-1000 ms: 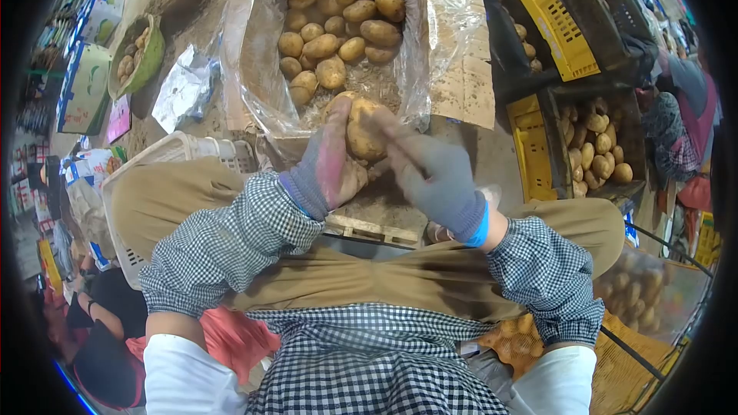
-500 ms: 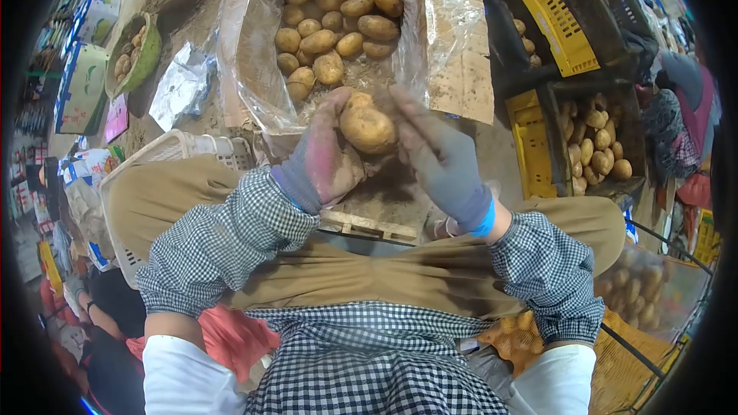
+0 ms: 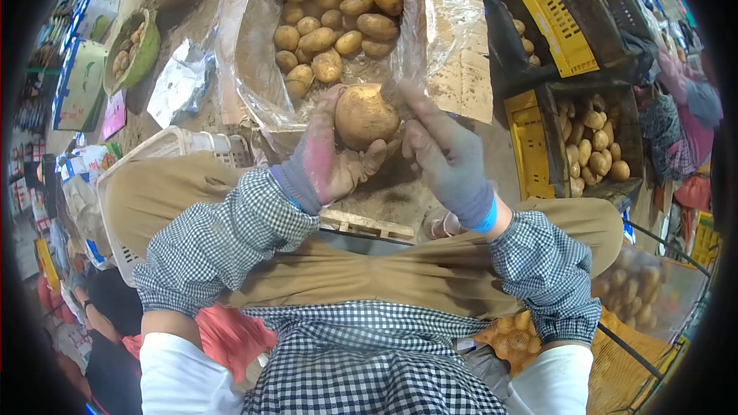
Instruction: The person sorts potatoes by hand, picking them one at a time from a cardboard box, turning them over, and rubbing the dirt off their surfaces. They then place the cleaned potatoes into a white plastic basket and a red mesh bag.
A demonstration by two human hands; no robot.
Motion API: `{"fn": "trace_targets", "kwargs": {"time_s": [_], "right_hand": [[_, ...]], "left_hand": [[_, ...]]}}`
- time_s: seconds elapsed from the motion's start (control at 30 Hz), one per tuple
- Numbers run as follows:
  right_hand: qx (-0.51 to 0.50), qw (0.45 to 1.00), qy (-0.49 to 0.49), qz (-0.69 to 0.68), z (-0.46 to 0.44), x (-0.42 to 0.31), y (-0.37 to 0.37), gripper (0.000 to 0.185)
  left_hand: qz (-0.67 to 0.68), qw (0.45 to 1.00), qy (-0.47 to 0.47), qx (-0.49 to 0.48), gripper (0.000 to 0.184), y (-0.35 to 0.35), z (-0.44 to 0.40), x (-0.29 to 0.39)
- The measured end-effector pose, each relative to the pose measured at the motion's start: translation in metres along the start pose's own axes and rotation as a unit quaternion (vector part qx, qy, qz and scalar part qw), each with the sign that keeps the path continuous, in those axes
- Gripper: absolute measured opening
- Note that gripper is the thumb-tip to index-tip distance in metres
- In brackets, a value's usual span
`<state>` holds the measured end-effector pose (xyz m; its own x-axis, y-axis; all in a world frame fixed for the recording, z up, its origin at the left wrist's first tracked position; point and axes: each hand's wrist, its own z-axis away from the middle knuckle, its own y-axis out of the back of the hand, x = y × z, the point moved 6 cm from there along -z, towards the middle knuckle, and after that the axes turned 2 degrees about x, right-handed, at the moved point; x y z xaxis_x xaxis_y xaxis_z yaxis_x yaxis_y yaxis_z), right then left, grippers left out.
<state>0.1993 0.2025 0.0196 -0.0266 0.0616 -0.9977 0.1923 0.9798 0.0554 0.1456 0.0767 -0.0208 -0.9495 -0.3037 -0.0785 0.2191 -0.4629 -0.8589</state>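
Observation:
Above my lap, my left hand (image 3: 329, 150), in a dusty grey and pink glove, cups a large brown potato (image 3: 364, 119) from the left and below. A paler yellow patch shows along the potato's upper side. My right hand (image 3: 447, 150), gloved in grey with a blue band at the wrist, is at the potato's right edge. Its index finger points along the upper right of the potato while the other fingers curl in. Something dark and thin shows at that fingertip, too blurred to name. Just beyond, a plastic-lined cardboard box (image 3: 453, 69) contains several potatoes (image 3: 327, 66).
A yellow crate (image 3: 530, 146) and a dark crate of potatoes (image 3: 596, 155) are at right. Another yellow crate (image 3: 550, 11) lies farther back. A white plastic basket (image 3: 165, 142) is by my left knee. A green bowl (image 3: 142, 58) stands far left. Other people sit nearby.
The potato has been turned in my left hand and shows a broader, rounder face. My right hand's fingers have curled in more, with the index finger left pointing out.

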Motion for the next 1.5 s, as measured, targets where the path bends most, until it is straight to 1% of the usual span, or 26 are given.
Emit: {"fn": "trace_targets", "kwargs": {"time_s": [0.1,0.2,0.23,0.3,0.4,0.5,0.57,0.6,0.7,0.77,0.83,0.87,0.9,0.93,0.97,1.0,1.03,1.1,1.17,1.23,1.27,1.3,1.33,1.4,1.43,1.5], "right_hand": [[-0.039,0.989,0.117,0.082,0.006,0.001,-0.013,0.046],[-0.056,0.983,0.129,0.118,0.004,-0.001,-0.016,0.045],[-0.028,0.994,0.043,0.096,-0.003,-0.006,-0.007,0.044],[-0.001,0.996,-0.042,0.077,-0.005,-0.003,-0.001,0.044],[0.018,1.0,-0.022,-0.001,0.0,0.004,-0.006,0.034],[0.01,1.0,-0.016,0.017,0.006,0.006,-0.008,0.034],[-0.121,0.974,0.087,0.172,0.01,0.0,-0.02,0.035],[-0.121,0.974,0.087,0.172,0.01,0.003,-0.02,0.035],[-0.082,0.969,0.126,0.194,0.011,-0.002,-0.019,0.036],[0.004,0.999,-0.003,0.05,-0.001,-0.005,-0.004,0.036],[0.031,0.994,0.014,0.101,-0.007,-0.002,0.002,0.037],[0.04,0.997,0.001,0.059,-0.007,0.0,0.002,0.037],[0.043,0.998,-0.006,0.037,-0.005,0.002,0.001,0.038],[0.046,0.999,-0.013,0.016,-0.002,0.005,-0.001,0.038],[0.006,0.995,0.042,0.086,0.004,0.003,-0.009,0.038],[-0.033,0.982,0.098,0.155,0.007,-0.004,-0.018,0.039],[-0.033,0.983,0.1,0.154,0.004,-0.007,-0.015,0.039],[-0.011,0.997,-0.013,0.069,-0.005,-0.005,-0.002,0.04],[0.055,0.995,-0.024,0.083,-0.007,-0.002,0.009,0.041],[0.005,0.994,0.061,0.092,-0.002,-0.003,-0.001,0.039],[-0.007,0.989,0.105,0.106,0.001,-0.003,-0.006,0.039],[-0.017,0.982,0.149,0.119,0.003,-0.007,-0.013,0.038],[-0.003,0.988,0.11,0.111,0.0,-0.004,-0.009,0.037],[0.043,0.994,-0.022,0.102,-0.007,-0.003,0.006,0.036],[0.044,0.993,-0.023,0.104,-0.005,-0.001,0.006,0.036],[0.001,0.976,0.145,0.16,0.001,-0.013,-0.005,0.036]], "left_hand": [[-0.002,0.999,-0.028,-0.03,0.055,0.017,-0.008,0.004],[-0.008,0.999,-0.033,0.0,0.055,0.022,-0.011,0.005],[-0.007,0.999,-0.031,0.008,0.055,0.012,-0.008,0.002],[-0.004,0.999,-0.029,0.012,0.055,0.004,-0.005,-0.002],[-0.043,0.995,-0.063,0.059,0.054,0.011,-0.004,0.001],[-0.015,0.999,-0.028,0.044,0.054,0.022,-0.004,-0.001],[-0.02,0.998,-0.031,0.045,0.058,0.028,-0.001,-0.002],[-0.02,0.998,-0.031,0.044,0.058,0.027,-0.003,-0.002],[-0.071,0.995,-0.032,0.056,0.054,0.024,-0.006,-0.001],[-0.135,0.989,-0.051,0.025,0.054,0.014,-0.003,0.0],[-0.134,0.991,-0.026,-0.018,0.055,0.014,-0.006,-0.001],[-0.132,0.99,0.0,-0.058,0.055,0.011,-0.006,-0.004],[-0.131,0.99,-0.001,-0.059,0.055,0.006,-0.005,-0.007],[-0.132,0.99,-0.039,0.001,0.054,0.004,-0.004,-0.006],[-0.133,0.986,-0.076,0.062,0.053,0.006,-0.002,-0.003],[-0.133,0.986,-0.078,0.062,0.053,0.006,-0.002,-0.001],[-0.128,0.989,-0.057,0.04,0.053,0.006,-0.003,-0.002],[-0.115,0.993,-0.008,-0.002,0.053,0.009,-0.003,-0.006],[-0.099,0.993,0.04,-0.048,0.054,0.008,-0.003,-0.011],[-0.112,0.993,0.001,-0.021,0.056,0.001,-0.002,-0.01],[-0.161,0.982,-0.072,0.06,0.056,0.005,-0.002,-0.004],[-0.185,0.972,-0.107,0.102,0.055,0.009,-0.001,0.001],[-0.209,0.957,-0.139,0.145,0.055,0.013,0.001,0.006],[-0.161,0.985,-0.032,0.048,0.054,0.015,-0.003,0.002],[-0.134,0.991,0.019,-0.004,0.053,0.012,-0.005,-0.003],[-0.153,0.988,-0.012,0.002,0.055,0.013,-0.007,-0.001]]}}
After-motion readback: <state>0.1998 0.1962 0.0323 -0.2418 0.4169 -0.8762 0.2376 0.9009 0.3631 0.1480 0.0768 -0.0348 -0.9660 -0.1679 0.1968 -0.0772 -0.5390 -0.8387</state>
